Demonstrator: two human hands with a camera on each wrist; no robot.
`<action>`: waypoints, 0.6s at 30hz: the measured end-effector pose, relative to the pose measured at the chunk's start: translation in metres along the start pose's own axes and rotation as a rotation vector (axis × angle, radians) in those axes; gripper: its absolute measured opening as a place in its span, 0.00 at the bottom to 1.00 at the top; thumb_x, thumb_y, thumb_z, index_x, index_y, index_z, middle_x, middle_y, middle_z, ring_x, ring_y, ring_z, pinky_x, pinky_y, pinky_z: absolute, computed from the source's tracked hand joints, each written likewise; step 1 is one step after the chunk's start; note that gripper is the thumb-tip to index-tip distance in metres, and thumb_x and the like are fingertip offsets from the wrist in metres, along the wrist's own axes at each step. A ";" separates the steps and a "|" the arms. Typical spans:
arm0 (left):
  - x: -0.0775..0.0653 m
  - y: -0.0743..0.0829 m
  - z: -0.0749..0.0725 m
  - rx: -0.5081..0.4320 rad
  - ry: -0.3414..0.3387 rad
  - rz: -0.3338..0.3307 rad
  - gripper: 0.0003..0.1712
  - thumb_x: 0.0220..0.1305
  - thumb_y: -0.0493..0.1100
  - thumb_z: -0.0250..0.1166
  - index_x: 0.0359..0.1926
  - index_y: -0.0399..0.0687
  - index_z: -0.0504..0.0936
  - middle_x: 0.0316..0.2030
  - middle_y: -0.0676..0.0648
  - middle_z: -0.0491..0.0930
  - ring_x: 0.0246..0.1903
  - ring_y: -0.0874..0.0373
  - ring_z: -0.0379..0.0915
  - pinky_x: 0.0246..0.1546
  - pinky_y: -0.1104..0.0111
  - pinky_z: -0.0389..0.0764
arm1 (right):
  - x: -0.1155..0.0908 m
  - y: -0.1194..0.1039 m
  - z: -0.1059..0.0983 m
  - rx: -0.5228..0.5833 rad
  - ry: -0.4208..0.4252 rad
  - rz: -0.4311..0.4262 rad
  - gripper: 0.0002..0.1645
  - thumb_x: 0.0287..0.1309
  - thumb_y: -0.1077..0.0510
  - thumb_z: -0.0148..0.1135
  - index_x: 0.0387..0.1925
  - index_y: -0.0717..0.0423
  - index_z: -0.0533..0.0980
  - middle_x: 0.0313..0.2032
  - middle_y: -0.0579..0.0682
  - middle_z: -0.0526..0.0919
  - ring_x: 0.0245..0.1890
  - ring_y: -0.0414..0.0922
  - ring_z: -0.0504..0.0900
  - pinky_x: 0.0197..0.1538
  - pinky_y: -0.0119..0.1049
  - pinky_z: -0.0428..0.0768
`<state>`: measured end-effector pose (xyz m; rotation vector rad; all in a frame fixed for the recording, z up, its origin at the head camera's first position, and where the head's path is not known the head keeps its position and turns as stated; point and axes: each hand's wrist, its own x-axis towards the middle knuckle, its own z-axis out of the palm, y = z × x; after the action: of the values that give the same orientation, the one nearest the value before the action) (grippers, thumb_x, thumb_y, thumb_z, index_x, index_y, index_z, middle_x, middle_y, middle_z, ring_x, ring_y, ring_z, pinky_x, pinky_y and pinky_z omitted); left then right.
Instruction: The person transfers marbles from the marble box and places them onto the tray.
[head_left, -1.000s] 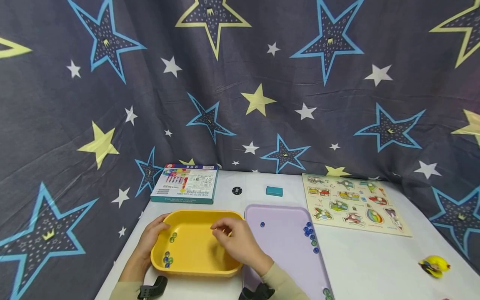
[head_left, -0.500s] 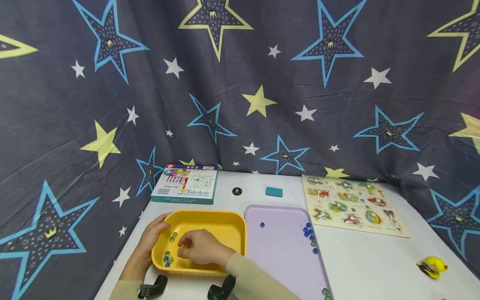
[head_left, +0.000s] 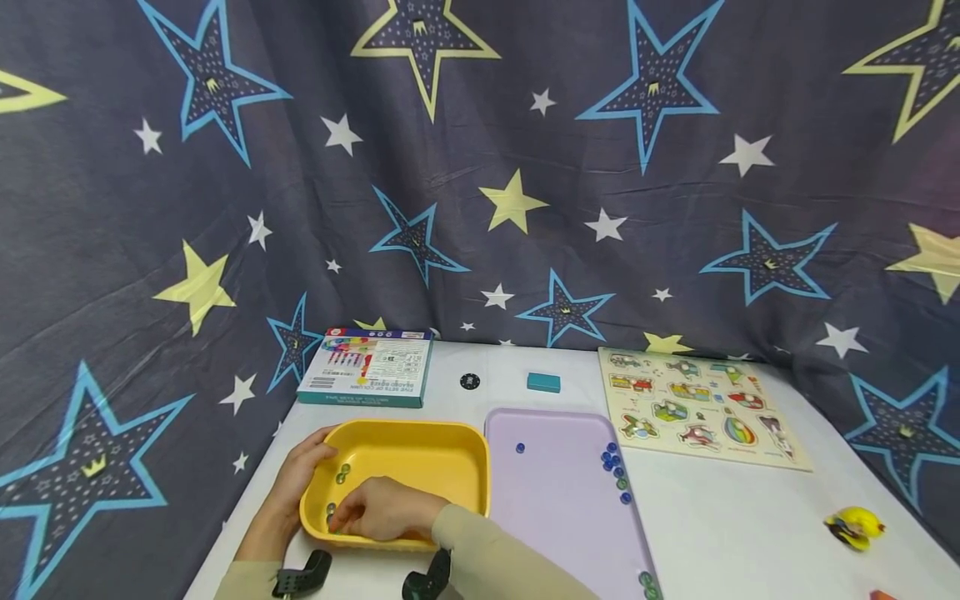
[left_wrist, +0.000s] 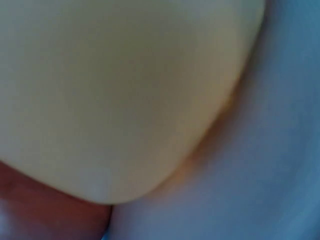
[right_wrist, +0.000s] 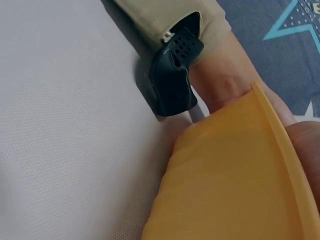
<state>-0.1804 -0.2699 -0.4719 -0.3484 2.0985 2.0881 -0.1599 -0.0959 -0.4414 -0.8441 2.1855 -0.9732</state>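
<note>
A yellow tray (head_left: 423, 458) stands on the white table. My left hand (head_left: 294, 479) grips its left wall, with the thumb over the rim. Inside the tray, my right hand (head_left: 390, 507) reaches down to the near left corner, fingers bent and fingertips at the glass marbles (head_left: 331, 507) there. Whether a marble is pinched is hidden by the fingers. Two green marbles (head_left: 342, 473) lie farther up along the left side. The right wrist view shows the tray's outer wall (right_wrist: 230, 170); in the left wrist view that wall (left_wrist: 130, 100) is blurred and very close.
To the right lies a lilac tray (head_left: 555, 533) with several blue and green marbles (head_left: 611, 458). Behind are a boxed set (head_left: 365, 371), a black disc (head_left: 469, 381) and a teal block (head_left: 543, 382). A picture puzzle board (head_left: 697, 408) and yellow toy duck (head_left: 857, 527) lie right.
My right hand has moved left and down, from above the yellow tray's right part to the marbles in its near left corner. The left hand stays on the wall.
</note>
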 end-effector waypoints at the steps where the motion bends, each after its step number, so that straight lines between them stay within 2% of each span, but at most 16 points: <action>1: -0.001 0.001 0.000 -0.003 -0.001 -0.003 0.26 0.59 0.40 0.48 0.60 0.47 0.67 0.57 0.46 0.66 0.52 0.52 0.63 0.49 0.71 0.69 | 0.000 -0.001 0.000 0.002 0.001 0.003 0.08 0.54 0.60 0.59 0.31 0.44 0.82 0.23 0.34 0.79 0.26 0.31 0.71 0.36 0.23 0.68; 6: -0.002 0.004 0.001 -0.023 -0.001 -0.012 0.26 0.59 0.39 0.47 0.61 0.47 0.66 0.57 0.45 0.66 0.53 0.51 0.63 0.49 0.70 0.69 | -0.002 -0.001 0.000 -0.006 0.006 0.005 0.07 0.55 0.57 0.58 0.27 0.43 0.81 0.23 0.34 0.79 0.27 0.31 0.71 0.38 0.23 0.67; 11: 0.001 0.001 0.001 -0.007 0.004 -0.001 0.26 0.59 0.40 0.48 0.60 0.48 0.67 0.57 0.45 0.67 0.52 0.51 0.64 0.49 0.71 0.70 | -0.004 0.002 -0.001 0.056 -0.002 0.013 0.06 0.56 0.53 0.58 0.25 0.43 0.79 0.23 0.36 0.77 0.27 0.33 0.71 0.36 0.25 0.67; 18: 0.000 0.001 0.001 0.022 0.022 -0.002 0.25 0.58 0.41 0.48 0.58 0.50 0.68 0.56 0.47 0.68 0.52 0.52 0.64 0.48 0.71 0.70 | -0.010 0.009 -0.005 0.099 -0.028 0.007 0.07 0.56 0.54 0.57 0.26 0.45 0.79 0.23 0.39 0.77 0.26 0.34 0.71 0.33 0.26 0.67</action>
<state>-0.1809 -0.2693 -0.4710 -0.3718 2.1308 2.0683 -0.1599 -0.0821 -0.4431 -0.7988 2.0965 -1.0511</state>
